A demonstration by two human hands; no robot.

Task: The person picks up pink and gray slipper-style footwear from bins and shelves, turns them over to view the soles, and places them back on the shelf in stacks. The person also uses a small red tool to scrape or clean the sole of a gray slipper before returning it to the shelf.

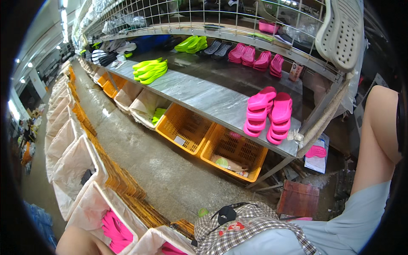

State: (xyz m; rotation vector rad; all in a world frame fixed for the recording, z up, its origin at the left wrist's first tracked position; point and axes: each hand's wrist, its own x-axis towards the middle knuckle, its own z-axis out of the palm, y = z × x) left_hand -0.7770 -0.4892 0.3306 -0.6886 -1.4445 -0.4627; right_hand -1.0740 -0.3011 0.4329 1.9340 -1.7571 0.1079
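My right arm (376, 140) is raised and bent at the right edge, beside the end of the shelf; its hand is out of view. At the lower left, part of my left arm (80, 243) shows against a cloth-lined bin (78, 202) with pink shoe pieces (114, 229) inside; the left hand is not visible either. Two stacks of bright pink clogs (259, 110) stand at the near end of the metal bench (212, 102). Farther along that bench lies a pile of yellow-green clogs (150, 71). A checked apron (242, 221) covers my front.
Yellow plastic crates (185, 127) and cloth-lined bins sit under the bench. A wire-mesh rack (212, 17) rises above it, with pale perforated clogs (340, 38) hanging at its end. Pink and dark shoes line the bench's back. An aisle (148, 165) runs between bench and bins.
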